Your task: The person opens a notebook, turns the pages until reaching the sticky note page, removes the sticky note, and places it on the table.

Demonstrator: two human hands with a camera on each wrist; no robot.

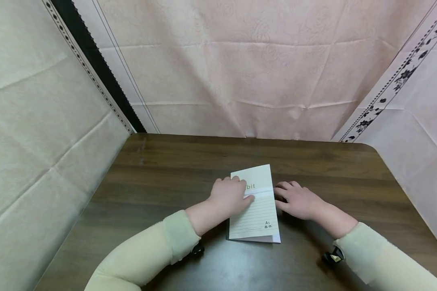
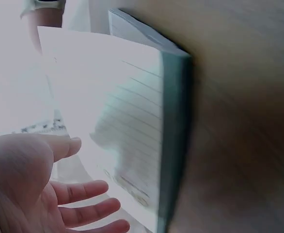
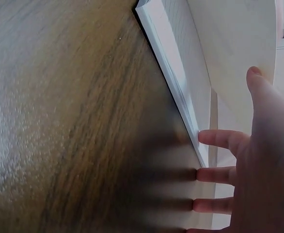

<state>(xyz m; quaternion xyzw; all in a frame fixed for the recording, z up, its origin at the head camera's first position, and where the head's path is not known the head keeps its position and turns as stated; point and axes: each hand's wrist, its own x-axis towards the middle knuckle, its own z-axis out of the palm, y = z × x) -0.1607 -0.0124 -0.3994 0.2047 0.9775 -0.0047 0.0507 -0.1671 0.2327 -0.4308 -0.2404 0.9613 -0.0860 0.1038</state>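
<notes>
A notebook (image 1: 255, 216) with a pale lined cover and a dark green spine (image 2: 175, 141) lies on the table. Its front cover stands lifted off the page block (image 3: 167, 68), leaving a wedge-shaped gap. My left hand (image 1: 230, 196) is over the cover's left part, fingers spread and nearly straight, hiding some of the printed word. By the notebook's right edge is my right hand (image 1: 298, 201). In the right wrist view its thumb (image 3: 258, 85) overlaps the raised cover, while the index fingertip reaches the page edges and the other fingers extend toward the tabletop.
The brown wood-grain table (image 1: 160, 169) has a rounded far right corner. Pale cloth (image 1: 222, 72) hangs behind it, with more cloth along both sides. A dark strip (image 1: 105, 72) shows at the back left. Dark devices sit at both wrists.
</notes>
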